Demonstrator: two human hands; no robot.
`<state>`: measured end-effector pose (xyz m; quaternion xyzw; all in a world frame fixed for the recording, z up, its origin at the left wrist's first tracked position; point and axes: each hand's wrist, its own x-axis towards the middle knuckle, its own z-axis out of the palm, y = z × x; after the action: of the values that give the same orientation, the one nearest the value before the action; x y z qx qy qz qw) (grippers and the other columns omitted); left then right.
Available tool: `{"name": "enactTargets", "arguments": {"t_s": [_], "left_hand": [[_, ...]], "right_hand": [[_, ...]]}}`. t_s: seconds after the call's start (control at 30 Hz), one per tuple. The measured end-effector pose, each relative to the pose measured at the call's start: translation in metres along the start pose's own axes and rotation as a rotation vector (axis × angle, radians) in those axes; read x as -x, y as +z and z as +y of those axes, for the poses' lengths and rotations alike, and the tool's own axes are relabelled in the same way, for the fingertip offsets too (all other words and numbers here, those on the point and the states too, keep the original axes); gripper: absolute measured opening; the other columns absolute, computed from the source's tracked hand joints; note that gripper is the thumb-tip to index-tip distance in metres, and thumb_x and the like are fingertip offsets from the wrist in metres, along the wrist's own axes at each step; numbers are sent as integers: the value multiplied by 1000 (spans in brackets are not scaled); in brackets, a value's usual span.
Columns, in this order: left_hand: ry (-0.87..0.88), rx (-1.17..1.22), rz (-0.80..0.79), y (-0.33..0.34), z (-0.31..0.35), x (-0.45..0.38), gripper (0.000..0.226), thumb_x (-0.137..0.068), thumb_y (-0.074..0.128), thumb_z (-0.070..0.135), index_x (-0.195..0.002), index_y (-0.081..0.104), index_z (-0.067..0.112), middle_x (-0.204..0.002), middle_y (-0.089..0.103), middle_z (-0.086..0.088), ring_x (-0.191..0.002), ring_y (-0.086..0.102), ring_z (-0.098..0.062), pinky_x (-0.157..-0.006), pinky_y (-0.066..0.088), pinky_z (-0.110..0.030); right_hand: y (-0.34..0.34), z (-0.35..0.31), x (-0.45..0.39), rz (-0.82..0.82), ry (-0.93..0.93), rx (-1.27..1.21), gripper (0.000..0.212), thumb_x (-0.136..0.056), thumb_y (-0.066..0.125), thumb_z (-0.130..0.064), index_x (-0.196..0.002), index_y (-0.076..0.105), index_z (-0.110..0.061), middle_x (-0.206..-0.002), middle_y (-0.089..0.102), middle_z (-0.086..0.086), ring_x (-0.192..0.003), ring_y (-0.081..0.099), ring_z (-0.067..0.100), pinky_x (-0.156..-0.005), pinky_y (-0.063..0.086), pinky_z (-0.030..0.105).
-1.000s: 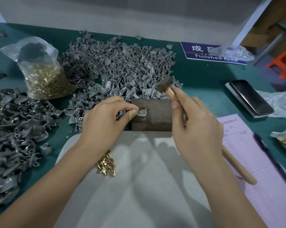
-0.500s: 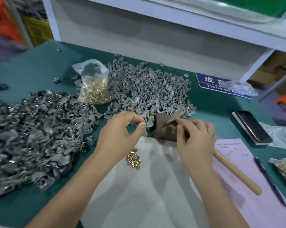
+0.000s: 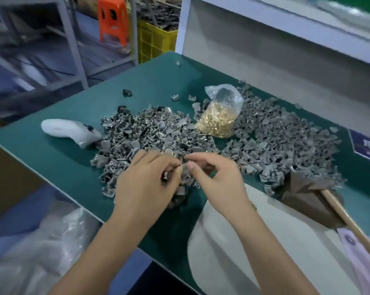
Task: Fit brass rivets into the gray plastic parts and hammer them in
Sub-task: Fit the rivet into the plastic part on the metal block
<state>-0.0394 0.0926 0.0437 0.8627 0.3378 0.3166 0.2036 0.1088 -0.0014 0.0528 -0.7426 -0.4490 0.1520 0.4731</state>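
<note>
Both hands hover over the left pile of gray plastic parts [image 3: 150, 128]. My left hand [image 3: 145, 188] has its fingers curled round a small gray plastic part [image 3: 165, 176]. My right hand [image 3: 218, 179] meets it fingertip to fingertip, thumb and forefinger pinching at a small dark piece; blur hides what it is. A clear bag of brass rivets [image 3: 217, 122] stands between this pile and a second gray pile [image 3: 286, 141]. The hammer [image 3: 350, 222] lies at the right, its head end on the brown block [image 3: 303, 196], with no hand on it.
A white pad [image 3: 254, 241] lies on the green table [image 3: 137, 86] in front of the block. A white handheld device [image 3: 69, 130] lies at the left edge. Pink paper [image 3: 362, 252] and a blue sign [image 3: 367, 145] sit at the right. Clear plastic sheeting [image 3: 41, 252] hangs below the table's left edge.
The view has swung left. My right hand let go of the hammer, which now lies on the block. Both hands moved from the block to the left pile.
</note>
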Motion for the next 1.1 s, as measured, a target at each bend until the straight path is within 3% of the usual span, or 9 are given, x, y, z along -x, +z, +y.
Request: {"name": "enactTargets", "arguments": {"t_s": [0.13,0.33,0.47,0.67,0.83,1.0,1.1], "left_hand": [[-74,-34,20,-7,-20,-3,8,-92,69,40,-97,73,36,-89,63,20,-96,52,-7,-61,36,-21],[-89,-5,-1,-5,-29,-7,11,-90,69,42,-100,71,39,-88,62,20,-96,54,-6,-68,50,-30],[-61,61,21,-6,-21,-2,11,-94,67,39,-104,70,36,-90,63,19,-97,58,-6,-72,52,-33],[124,144,-117,-1,0,22,13,-95,69,27,-107,73,29,-94,65,17,-93,61,-6,-75,56,-37],[136,233,-235,29,36,37,14,-97,66,34,-110,72,32,-97,66,17,-96,60,-2,-81,53,-35],[149,143,-387,60,62,40,26,-97,59,42,-122,64,40,-103,61,19,-100,49,2,-82,45,-30],[181,7,-435,77,73,35,31,-100,57,34,-131,61,36,-110,59,18,-108,50,-5,-86,47,-30]], "right_hand": [[20,-4,-19,-43,-12,91,14,-93,73,-25,-104,80,-30,-91,74,-21,-90,67,-4,-82,54,21],[28,1,-26,-78,-51,173,12,-94,71,-24,-98,77,-32,-95,72,-20,-95,65,-1,-87,55,33],[11,7,-19,-30,-106,229,12,-95,69,-25,-102,78,-30,-96,71,-21,-96,64,-1,-85,52,23],[-54,40,21,68,-114,258,13,-97,68,-23,-99,76,-33,-96,70,-29,-88,66,-3,-75,45,7],[-102,76,64,198,-30,219,11,-96,69,-21,-95,75,-31,-87,72,-23,-73,64,1,-68,45,12],[-128,100,91,101,49,236,10,-94,71,-16,-98,78,-21,-90,74,-15,-81,67,4,-74,49,16],[-128,101,91,58,65,253,11,-92,73,-18,-100,79,-23,-84,70,-12,-71,60,1,-70,43,15]]}}
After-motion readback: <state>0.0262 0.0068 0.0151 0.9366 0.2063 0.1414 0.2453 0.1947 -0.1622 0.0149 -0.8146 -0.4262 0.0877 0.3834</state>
